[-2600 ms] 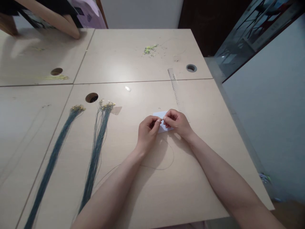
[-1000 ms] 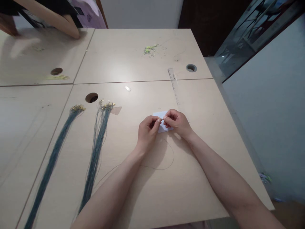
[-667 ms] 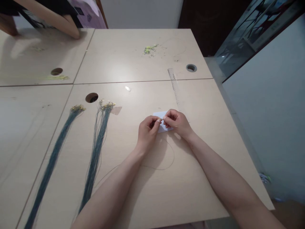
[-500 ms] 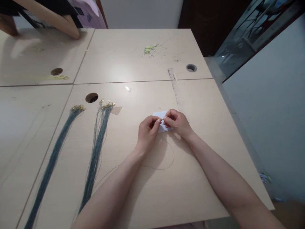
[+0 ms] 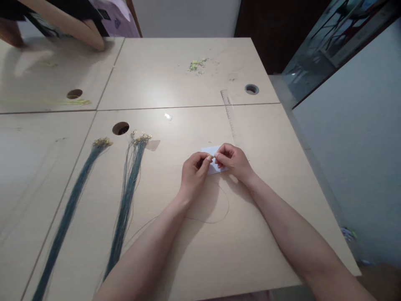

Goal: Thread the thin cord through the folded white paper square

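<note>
My left hand (image 5: 194,173) and my right hand (image 5: 233,161) meet fingertip to fingertip over a small white card (image 5: 213,150) lying on the beige table (image 5: 266,138). Both hands are pinched closed on something too small to make out. A thin cord (image 5: 221,217) loops on the table below my hands and trails off to the left. Two long bundles of blue-green cords with gold ends lie to the left, one (image 5: 127,200) near my left forearm and the other (image 5: 72,205) farther out.
A clear ruler (image 5: 230,115) lies beyond my right hand. Round cable holes (image 5: 120,128) (image 5: 251,89) (image 5: 74,93) pierce the tabletops. Yellow-green bits (image 5: 196,65) are scattered at the far side. Another person's arm (image 5: 73,29) rests at the far left. The table's edge runs along the right.
</note>
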The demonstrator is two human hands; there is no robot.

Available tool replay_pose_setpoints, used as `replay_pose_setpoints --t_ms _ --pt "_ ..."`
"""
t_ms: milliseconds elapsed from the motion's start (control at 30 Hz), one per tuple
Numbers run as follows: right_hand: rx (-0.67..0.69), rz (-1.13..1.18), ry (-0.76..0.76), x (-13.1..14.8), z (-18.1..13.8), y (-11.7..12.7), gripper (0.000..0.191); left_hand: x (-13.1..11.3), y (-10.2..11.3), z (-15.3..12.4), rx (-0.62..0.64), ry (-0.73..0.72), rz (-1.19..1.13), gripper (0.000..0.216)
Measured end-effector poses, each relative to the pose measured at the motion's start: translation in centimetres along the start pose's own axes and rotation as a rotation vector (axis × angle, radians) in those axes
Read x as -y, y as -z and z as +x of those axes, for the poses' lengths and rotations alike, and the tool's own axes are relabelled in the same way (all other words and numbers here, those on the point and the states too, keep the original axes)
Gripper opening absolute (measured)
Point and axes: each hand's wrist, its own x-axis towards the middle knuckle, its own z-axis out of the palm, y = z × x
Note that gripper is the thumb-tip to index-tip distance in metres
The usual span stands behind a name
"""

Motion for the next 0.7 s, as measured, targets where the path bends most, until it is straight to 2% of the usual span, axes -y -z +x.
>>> replay_pose_setpoints --t_ms 700 --pt "0.003 0.015 0.016 -0.10 0.01 -0.03 0.013 0.04 -0.05 -0.03 0.012 -0.014 0.002 0.019"
